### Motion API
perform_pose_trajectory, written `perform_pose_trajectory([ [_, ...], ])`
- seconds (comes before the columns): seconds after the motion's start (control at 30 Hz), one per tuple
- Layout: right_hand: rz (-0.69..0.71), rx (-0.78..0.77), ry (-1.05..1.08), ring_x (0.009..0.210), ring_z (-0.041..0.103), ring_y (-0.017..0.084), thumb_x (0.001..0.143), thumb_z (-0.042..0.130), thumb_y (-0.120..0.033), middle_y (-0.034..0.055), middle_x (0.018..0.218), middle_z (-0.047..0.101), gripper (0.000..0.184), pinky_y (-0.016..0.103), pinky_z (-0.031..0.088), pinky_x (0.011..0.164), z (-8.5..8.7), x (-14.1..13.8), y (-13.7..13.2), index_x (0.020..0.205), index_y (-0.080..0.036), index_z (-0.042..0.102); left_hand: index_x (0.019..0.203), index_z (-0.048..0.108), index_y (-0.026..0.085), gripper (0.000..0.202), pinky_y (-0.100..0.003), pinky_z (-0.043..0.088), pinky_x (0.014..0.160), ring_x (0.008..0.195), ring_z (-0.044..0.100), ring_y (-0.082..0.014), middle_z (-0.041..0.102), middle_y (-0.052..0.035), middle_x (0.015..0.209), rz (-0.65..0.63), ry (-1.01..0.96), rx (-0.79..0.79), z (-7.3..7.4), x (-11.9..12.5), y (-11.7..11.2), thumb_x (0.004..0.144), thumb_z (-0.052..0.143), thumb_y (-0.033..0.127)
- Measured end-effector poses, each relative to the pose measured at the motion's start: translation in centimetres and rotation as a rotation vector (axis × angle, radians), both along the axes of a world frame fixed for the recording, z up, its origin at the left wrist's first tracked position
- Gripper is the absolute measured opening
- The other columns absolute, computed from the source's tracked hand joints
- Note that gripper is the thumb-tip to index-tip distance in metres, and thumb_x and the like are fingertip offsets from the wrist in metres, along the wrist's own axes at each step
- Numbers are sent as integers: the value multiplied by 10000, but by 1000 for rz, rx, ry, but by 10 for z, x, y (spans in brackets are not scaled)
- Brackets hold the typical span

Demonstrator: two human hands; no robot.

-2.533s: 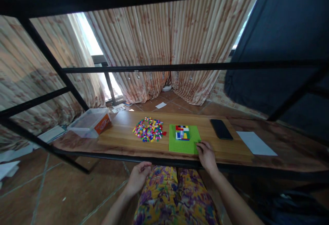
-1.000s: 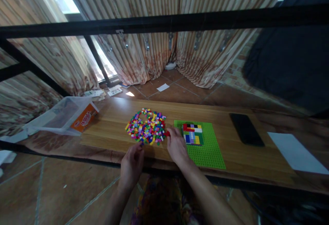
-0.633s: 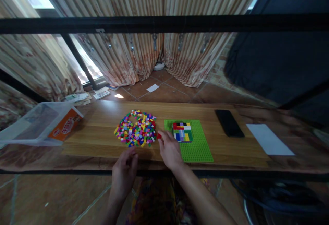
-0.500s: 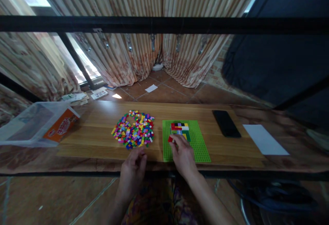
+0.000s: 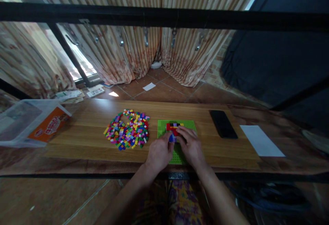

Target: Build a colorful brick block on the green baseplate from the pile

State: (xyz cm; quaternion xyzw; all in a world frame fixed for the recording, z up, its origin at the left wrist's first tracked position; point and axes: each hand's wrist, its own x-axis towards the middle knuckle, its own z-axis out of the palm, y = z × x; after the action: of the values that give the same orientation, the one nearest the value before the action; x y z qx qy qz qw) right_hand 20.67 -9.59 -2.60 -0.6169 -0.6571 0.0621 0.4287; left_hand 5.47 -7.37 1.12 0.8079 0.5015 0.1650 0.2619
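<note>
Both my hands meet over the green baseplate [image 5: 162, 126] on the wooden board. My left hand [image 5: 159, 153] is curled, its fingertips pinching a small blue brick [image 5: 171, 138]. Beside it, my right hand [image 5: 190, 146] lies across the block of bricks built on the plate; only that block's red and black top rows [image 5: 173, 126] show. What the right hand's fingers hold, if anything, is hidden. A heap of loose coloured bricks [image 5: 127, 129] lies just left of the plate.
A black phone [image 5: 222, 123] and a white sheet of paper [image 5: 261, 140] lie to the right. A clear plastic box with an orange label [image 5: 31, 122] stands far left. A black metal bar [image 5: 164, 15] crosses above. Curtains hang behind.
My right hand took a red brick from beside the heap to the baseplate. My left hand rose from the board's front edge to the plate with a blue brick.
</note>
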Motion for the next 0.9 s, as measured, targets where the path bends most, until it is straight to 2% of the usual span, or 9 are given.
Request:
perform_pose_trajectory([
  [0.13,-112,-2,43,1085,563,225,910,531,-299,93,1165,640,255,412,469,945,-7,1,-10,1099,-217,683,1281,521,227,389,-308,519,758,842,686,-205,729,-55,946,8,68,-15,-2,5,-2,908,434,290],
  [0.43,-217,32,20,1022,548,229,915,517,-316,104,1116,621,249,415,468,899,-11,-11,-9,1000,-201,720,1307,513,207,417,-318,521,756,844,689,-216,732,-66,963,-5,145,9,-3,12,-1,913,415,301],
  [0.7,-271,32,67,1021,566,231,875,567,-325,100,1067,626,208,413,460,900,-10,-12,-4,932,-203,725,1312,503,221,412,-315,522,761,861,692,-217,731,-61,959,-1,189,23,-4,11,0,924,406,321],
  [0.9,-259,52,78,1018,565,221,874,568,-313,91,1072,630,218,406,461,905,-9,-13,-5,996,-210,717,1413,379,206,483,-321,524,757,856,692,-216,725,-75,965,-30,210,55,-3,7,-6,938,377,294],
])
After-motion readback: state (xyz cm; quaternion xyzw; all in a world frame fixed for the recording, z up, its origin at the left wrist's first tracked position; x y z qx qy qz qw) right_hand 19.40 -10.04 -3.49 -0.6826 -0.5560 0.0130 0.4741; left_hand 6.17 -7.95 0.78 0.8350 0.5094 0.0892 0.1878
